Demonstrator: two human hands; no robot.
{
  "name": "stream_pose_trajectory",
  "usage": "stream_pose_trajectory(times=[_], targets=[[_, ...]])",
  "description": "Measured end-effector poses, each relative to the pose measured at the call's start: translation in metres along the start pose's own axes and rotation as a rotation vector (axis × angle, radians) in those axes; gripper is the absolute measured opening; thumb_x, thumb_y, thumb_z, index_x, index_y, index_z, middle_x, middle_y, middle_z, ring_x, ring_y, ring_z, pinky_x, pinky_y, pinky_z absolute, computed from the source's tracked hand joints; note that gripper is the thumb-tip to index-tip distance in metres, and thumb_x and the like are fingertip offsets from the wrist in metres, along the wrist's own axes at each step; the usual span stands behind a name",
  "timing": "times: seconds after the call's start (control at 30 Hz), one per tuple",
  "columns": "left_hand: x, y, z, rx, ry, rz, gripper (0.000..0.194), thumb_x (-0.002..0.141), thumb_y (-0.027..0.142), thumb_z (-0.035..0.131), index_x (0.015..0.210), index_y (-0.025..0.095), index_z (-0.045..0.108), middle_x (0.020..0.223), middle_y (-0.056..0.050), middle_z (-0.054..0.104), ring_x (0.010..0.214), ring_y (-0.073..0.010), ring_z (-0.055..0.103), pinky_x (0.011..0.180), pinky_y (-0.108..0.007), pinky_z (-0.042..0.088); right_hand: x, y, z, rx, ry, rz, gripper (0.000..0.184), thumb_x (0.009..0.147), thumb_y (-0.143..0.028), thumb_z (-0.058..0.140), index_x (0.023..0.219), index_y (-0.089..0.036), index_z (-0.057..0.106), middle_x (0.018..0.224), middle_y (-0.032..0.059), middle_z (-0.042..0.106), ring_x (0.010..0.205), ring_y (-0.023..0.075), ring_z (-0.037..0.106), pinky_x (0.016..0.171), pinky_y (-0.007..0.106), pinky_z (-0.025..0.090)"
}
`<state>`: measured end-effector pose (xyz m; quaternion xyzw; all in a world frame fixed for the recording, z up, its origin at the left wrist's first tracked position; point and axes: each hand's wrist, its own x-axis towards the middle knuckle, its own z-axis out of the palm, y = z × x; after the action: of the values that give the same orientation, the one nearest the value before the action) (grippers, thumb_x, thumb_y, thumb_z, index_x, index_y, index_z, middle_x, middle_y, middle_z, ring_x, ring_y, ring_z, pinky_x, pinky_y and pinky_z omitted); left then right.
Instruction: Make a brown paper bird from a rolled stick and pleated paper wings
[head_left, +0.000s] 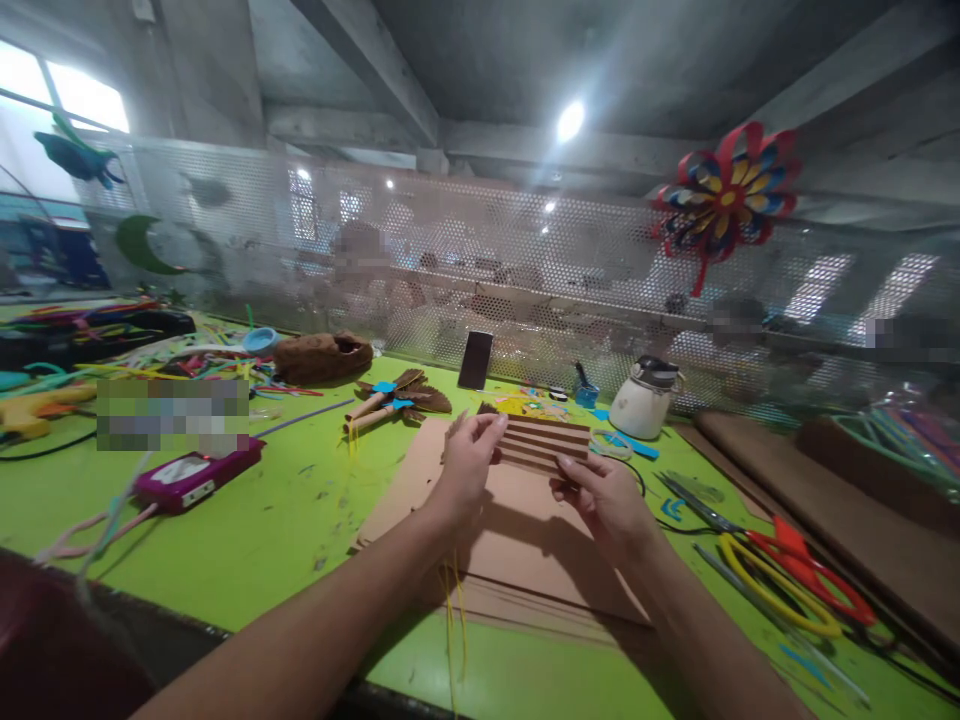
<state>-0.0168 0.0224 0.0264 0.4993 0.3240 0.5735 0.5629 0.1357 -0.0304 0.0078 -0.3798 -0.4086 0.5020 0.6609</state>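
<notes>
The fingertips behind the pleated brown piece [545, 437] are mostly hidden, so how far each hand reaches around it cannot be seen. It is held up above the far part of the stack of brown sheets [420, 470], and the arms cover some of the stack's near part. Both forearms are cut off by the lower edge of the view. Thin yellow strings [451, 600] hang at the stack's near left, their upper ends lost behind the left forearm. A frayed brown bit just beside the left hand, at the stack's far left, is too small to make out. Left of the stack, a blurred patch covers whatever stands beyond the purple power strip [199, 480]; beyond the stack, shapes behind the perforated panel [480, 270] are indistinct. Right of the stack, a yellow loop [772, 590] overlaps the red-handled scissors [795, 560].

The pleated piece looks like a small brown rectangle with straight, parallel folds running side to side, lighter and darker bands alternating. The left hand [478, 455] pinches its left end between thumb and fingers; the right hand [604, 492] grips its lower right corner, thumb in front. Left of and beyond the stack lie two brown rolls [371, 412] with blue bands and fanned brown ends.
</notes>
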Motion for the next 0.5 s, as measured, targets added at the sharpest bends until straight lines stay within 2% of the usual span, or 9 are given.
stream_pose_trajectory(times=[0.13,0.27,0.5], targets=[[-0.0004,-0.0003,0.0005,0.046,-0.034,0.046,0.029,0.07,0.042,0.062,0.081,0.015,0.063,0.077,-0.003,0.062,0.076,-0.0162,0.057,0.065,-0.025,0.043,-0.0009,0.0012,-0.0002,-0.041,-0.07,0.037,0.022,0.068,-0.027,0.073,0.085,-0.013,0.069,0.079,0.0034,0.064,0.059,0.0095,0.053,0.055,0.023,0.043],[0.0028,-0.0024,-0.0036,0.143,-0.021,0.079,0.027,0.07,0.041,0.062,0.074,0.014,0.065,0.069,-0.003,0.064,0.069,-0.0162,0.057,0.065,-0.026,0.043,-0.0018,0.0006,0.0015,-0.029,-0.102,0.053,0.02,0.068,-0.027,0.073,0.083,-0.014,0.069,0.082,0.0037,0.064,0.06,0.01,0.053,0.054,0.024,0.043],[0.0032,-0.0049,-0.0047,0.248,0.021,0.106,0.021,0.07,0.036,0.062,0.071,0.015,0.065,0.066,-0.002,0.062,0.065,-0.0147,0.055,0.065,-0.026,0.042,-0.0026,-0.0067,0.0073,0.008,0.057,-0.013,0.021,0.066,-0.033,0.074,0.08,-0.018,0.069,0.076,0.0016,0.066,0.067,0.0136,0.057,0.055,0.023,0.045]])
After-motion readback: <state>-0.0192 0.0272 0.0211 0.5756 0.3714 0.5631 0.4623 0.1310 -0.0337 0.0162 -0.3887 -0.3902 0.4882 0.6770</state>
